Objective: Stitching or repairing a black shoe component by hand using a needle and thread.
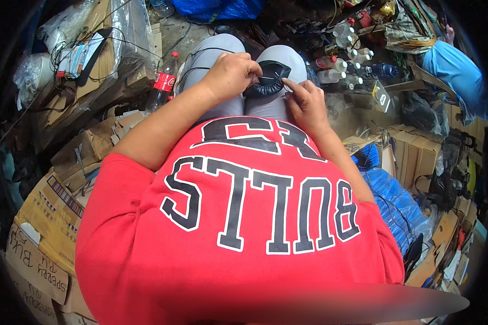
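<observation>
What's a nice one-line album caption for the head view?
Left hand holds a ruffled black piece above grey trousers, right hand at its edge, bottles and cardboard around.

red shirt (255, 265): white-edged black lettering | bottle label (164, 82): white script | carton (37, 269): black handwriting

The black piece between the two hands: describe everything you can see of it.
The black piece is small and rounded, with a smooth, slightly shiny, leather-like surface and tight pleats along its curved near edge. Its far end rises toward a pointed corner on the right. Thin, pale, needle-like lines cross its middle; what they are is unclear. It sits over the lap, by the light grey trousers. The left hand grips its left edge; the right hand's index fingertip is at its right edge.
</observation>
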Demonstrator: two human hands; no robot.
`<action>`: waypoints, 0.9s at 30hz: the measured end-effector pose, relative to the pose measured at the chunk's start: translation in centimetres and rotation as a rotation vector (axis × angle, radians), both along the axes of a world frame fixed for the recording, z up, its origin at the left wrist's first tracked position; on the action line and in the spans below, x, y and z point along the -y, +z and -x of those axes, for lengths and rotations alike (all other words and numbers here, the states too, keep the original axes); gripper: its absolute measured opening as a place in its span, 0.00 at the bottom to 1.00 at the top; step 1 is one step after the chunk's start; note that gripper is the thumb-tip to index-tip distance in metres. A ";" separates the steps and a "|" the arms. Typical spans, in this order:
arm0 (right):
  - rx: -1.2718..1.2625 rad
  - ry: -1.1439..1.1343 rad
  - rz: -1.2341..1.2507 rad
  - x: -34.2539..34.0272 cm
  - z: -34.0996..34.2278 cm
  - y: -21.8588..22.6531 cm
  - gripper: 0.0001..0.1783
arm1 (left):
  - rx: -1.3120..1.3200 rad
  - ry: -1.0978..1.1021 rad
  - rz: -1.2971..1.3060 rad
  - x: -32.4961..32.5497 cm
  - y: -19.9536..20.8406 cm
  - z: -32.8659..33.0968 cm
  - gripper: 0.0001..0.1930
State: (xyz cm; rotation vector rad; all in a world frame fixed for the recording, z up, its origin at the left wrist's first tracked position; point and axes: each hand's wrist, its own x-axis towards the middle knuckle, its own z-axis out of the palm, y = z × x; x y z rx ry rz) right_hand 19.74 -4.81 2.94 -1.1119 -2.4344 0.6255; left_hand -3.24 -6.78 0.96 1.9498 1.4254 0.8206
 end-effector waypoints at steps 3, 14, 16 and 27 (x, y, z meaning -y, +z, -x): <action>0.023 -0.008 -0.006 0.1 -0.1 0.0 0.17 | -0.216 0.045 -0.140 0.0 -0.4 -0.4 0.08; -0.205 -0.054 0.674 -3.3 -1.5 -1.5 0.14 | 0.314 -0.063 0.046 -1.4 -2.5 -0.3 0.14; -0.195 -0.036 0.682 -3.9 -1.7 -1.7 0.14 | 0.264 -0.037 0.035 -1.7 -2.6 -0.2 0.13; -0.149 -0.019 0.700 -4.5 -1.7 -1.4 0.13 | 0.115 -0.015 -0.066 -1.7 -2.4 -0.4 0.13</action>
